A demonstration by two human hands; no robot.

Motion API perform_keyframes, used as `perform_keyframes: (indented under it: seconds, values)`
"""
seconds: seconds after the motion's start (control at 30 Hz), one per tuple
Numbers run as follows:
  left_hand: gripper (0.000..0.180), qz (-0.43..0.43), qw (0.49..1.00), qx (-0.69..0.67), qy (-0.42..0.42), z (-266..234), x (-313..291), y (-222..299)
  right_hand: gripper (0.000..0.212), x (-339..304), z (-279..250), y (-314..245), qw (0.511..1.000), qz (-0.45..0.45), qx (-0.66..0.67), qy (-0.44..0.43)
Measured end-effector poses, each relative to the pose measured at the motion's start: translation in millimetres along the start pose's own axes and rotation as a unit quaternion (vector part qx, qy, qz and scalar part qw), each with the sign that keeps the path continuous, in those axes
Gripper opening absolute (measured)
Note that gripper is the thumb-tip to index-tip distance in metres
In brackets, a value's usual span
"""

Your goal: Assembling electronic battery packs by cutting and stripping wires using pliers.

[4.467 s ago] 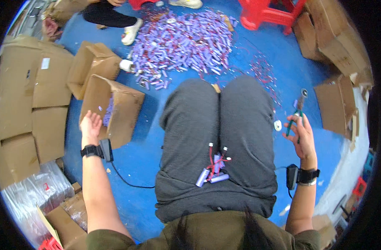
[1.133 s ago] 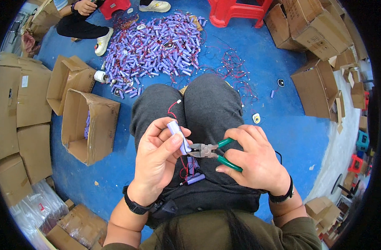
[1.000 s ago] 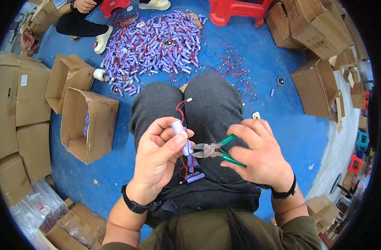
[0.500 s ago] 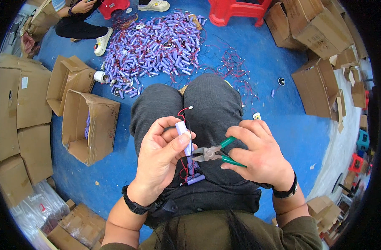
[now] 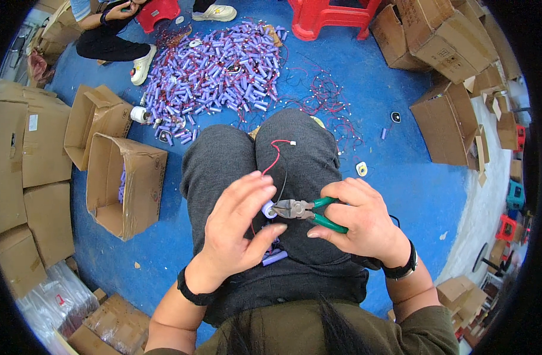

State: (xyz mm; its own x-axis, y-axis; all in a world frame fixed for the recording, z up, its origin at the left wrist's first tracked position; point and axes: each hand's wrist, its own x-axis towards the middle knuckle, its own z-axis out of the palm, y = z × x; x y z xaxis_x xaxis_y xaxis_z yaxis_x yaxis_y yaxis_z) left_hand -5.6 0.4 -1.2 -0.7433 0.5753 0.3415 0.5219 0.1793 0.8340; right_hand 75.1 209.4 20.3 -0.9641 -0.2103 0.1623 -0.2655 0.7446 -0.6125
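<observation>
Above my lap, my left hand (image 5: pixel 238 222) has its fingers curled over a purple cylindrical battery (image 5: pixel 269 209), one end of it facing the cutters. Much of the battery is hidden by the fingers. A red wire (image 5: pixel 277 155) and a thin black wire run from there toward a small white plug (image 5: pixel 293 142) over my right knee. Green-handled wire cutters (image 5: pixel 299 209) are gripped in my right hand (image 5: pixel 362 222). Their jaw tips meet the battery's end; whether they grip a wire there is too small to tell. More purple batteries (image 5: pixel 275 258) lie on my lap below.
A big heap of purple batteries with wires (image 5: pixel 214 74) covers the blue floor ahead. Two open cardboard boxes (image 5: pixel 126 186) stand at left, more cartons (image 5: pixel 445 127) at right. A red stool (image 5: pixel 330 21) stands at the back. Another person's shoe (image 5: pixel 142 65) is beside the heap.
The battery has turned from upright to end-on toward the cutters, and my left fingers have shifted over it. The red wire and plug now stretch farther forward. The cutters stay close to the battery.
</observation>
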Motion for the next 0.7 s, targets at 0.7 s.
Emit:
perform_keyframes:
  seconds: [0.7]
  values:
    - [0.015, -0.212, 0.918, 0.273, -0.195, 4.1, 9.3, 10.1, 0.024, -9.4, 9.3, -13.2, 0.955, 0.021, -0.279, 0.097]
